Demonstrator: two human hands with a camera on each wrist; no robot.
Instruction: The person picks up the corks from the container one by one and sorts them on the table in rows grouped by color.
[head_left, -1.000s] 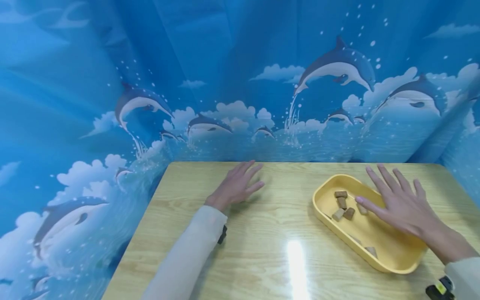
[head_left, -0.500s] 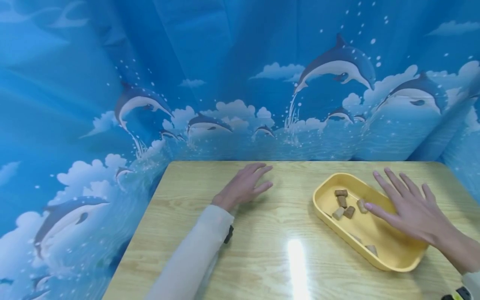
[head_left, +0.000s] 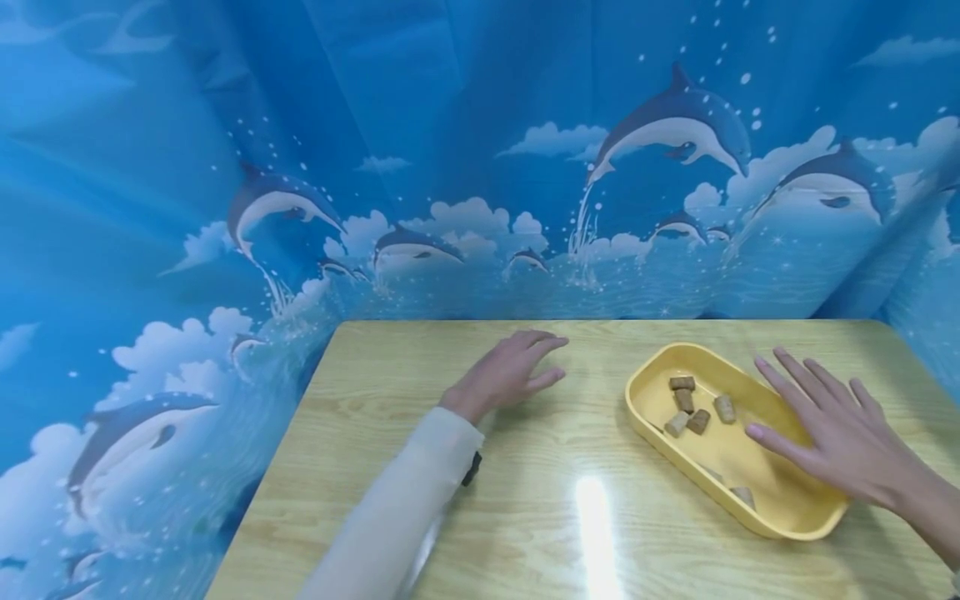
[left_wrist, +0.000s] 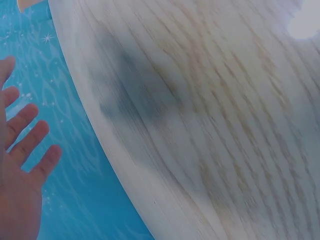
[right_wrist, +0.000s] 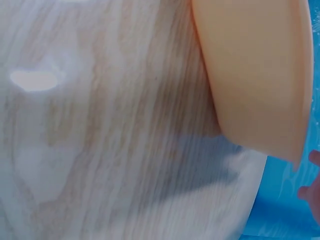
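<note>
Since the first head frame, both hands have shifted rightward, the left hand [head_left: 510,373] along the worktop's [head_left: 405,358] far edge, the right hand [head_left: 843,437] also slightly nearer the person, uncovering more of one brown piece [head_left: 724,409] in the yellow tray [head_left: 738,458]. That tray sits at an angle in the worktop's right half, its far end short of the far edge. Five brown pieces gather toward its far end; another [head_left: 742,497] lies by its near-left wall, which partly hides at least one more. Left fingers reach out loosely, thumb apart, gripping nothing; right fingers are spread and straight above the tray, holding nothing, though contact with the rim cannot be told. The right hand blocks part of the tray's right side. Behind the far edge hangs a dolphin-print curtain [head_left: 450,100]. The worktop's near edge is cut off; the right wrist view catches only fingertips [right_wrist: 305,192].
</note>
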